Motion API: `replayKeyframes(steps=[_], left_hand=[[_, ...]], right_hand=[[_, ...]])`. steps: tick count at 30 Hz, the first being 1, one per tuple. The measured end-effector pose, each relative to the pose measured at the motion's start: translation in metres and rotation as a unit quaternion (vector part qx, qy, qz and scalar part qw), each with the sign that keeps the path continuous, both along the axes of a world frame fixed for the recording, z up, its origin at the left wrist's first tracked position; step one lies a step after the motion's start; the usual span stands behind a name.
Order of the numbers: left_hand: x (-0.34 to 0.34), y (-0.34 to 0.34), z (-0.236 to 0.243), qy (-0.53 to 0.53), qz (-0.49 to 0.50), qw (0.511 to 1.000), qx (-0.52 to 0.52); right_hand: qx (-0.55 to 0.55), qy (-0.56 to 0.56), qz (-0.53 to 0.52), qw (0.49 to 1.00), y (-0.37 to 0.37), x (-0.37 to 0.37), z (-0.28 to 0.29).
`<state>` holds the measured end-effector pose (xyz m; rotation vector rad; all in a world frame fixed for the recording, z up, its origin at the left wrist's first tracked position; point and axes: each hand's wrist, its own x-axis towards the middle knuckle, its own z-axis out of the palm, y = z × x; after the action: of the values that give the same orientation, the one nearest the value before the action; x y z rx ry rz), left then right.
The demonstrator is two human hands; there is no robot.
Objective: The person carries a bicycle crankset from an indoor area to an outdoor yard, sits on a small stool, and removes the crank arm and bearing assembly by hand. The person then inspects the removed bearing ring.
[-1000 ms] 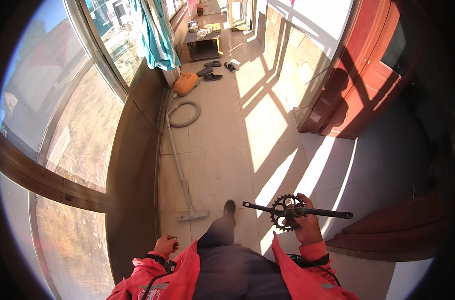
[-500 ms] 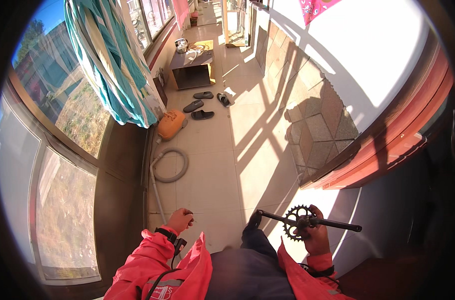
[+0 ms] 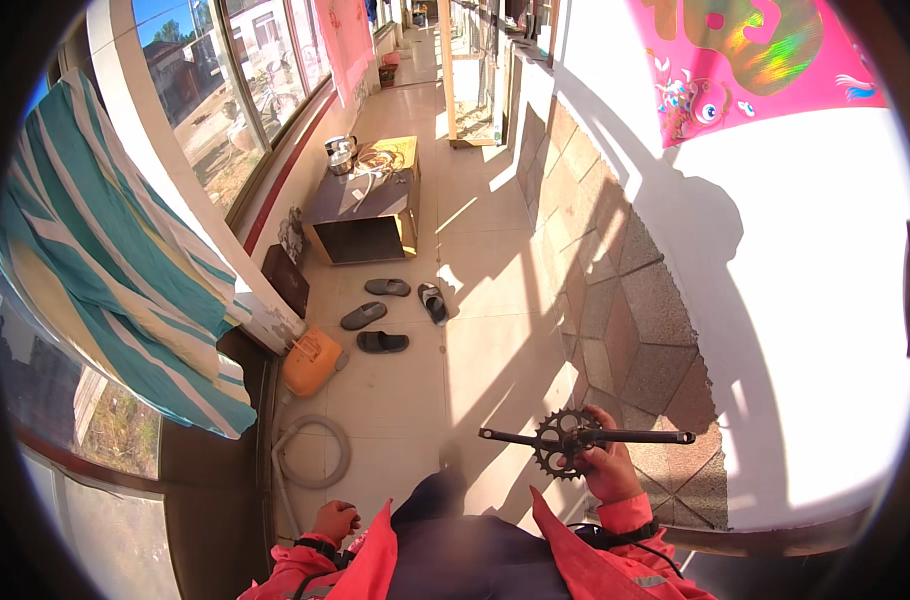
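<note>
At the lower right, my right hand (image 3: pixel 607 468) grips a black bicycle crankset (image 3: pixel 567 442) at its hub, with the toothed chainring upright and the two crank arms reaching out sideways. My left hand (image 3: pixel 337 520) is low in front of me at the left, its fingers curled; I cannot make out whether anything is inside them. Below it, near my legs, the grey vacuum hose (image 3: pixel 337 450) lies coiled on the tiles.
An orange vacuum (image 3: pixel 313 362), several dark slippers (image 3: pixel 382 342) and a low box table (image 3: pixel 332 215) stand along the left of the tiled corridor. A striped cloth (image 3: pixel 135 310) hangs at the left windows. The right wall (image 3: pixel 775 300) has stone cladding; a glazed frame (image 3: pixel 475 100) stands farther down.
I have moved forward along the corridor: slippers, vacuum and table are nearer, and the red door has left most of the view. The crankset stays in my right hand.
</note>
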<state>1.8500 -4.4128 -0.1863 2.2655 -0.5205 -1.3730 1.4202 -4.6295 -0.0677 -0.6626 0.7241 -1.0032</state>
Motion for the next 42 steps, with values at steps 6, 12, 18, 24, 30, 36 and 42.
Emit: replayKeyframes(steps=[6,12,18,24,30,36,42], left_hand=[[0.058,-0.231,-0.045,-0.033,-0.132,0.99,-0.032],[0.1,-0.501,-0.037,0.039,-0.067,0.992,-0.104],[0.12,-0.741,-0.025,0.041,-0.026,0.984,-0.172],[0.139,-0.888,-0.015,0.011,-0.045,0.994,-0.095],[0.157,-0.999,0.011,-0.014,-0.016,0.998,-0.061],[0.246,-1.142,-0.118,0.064,0.119,0.99,-0.045],[0.34,-1.36,-0.102,0.029,0.053,0.992,-0.107]], right_hand=[[-0.021,0.01,-0.018,1.0,-0.224,0.045,-0.017],[-0.009,0.007,-0.006,1.0,-0.417,0.078,-0.002],[-0.01,-0.025,0.029,0.999,-0.631,0.113,-0.009],[-0.013,0.014,0.09,0.996,-0.862,0.151,0.003],[-0.006,-0.001,0.139,0.99,-1.065,0.219,0.02],[-0.014,0.005,0.182,0.983,-1.256,0.312,0.008],[-0.027,-0.03,0.216,0.976,-1.44,0.419,0.008]])
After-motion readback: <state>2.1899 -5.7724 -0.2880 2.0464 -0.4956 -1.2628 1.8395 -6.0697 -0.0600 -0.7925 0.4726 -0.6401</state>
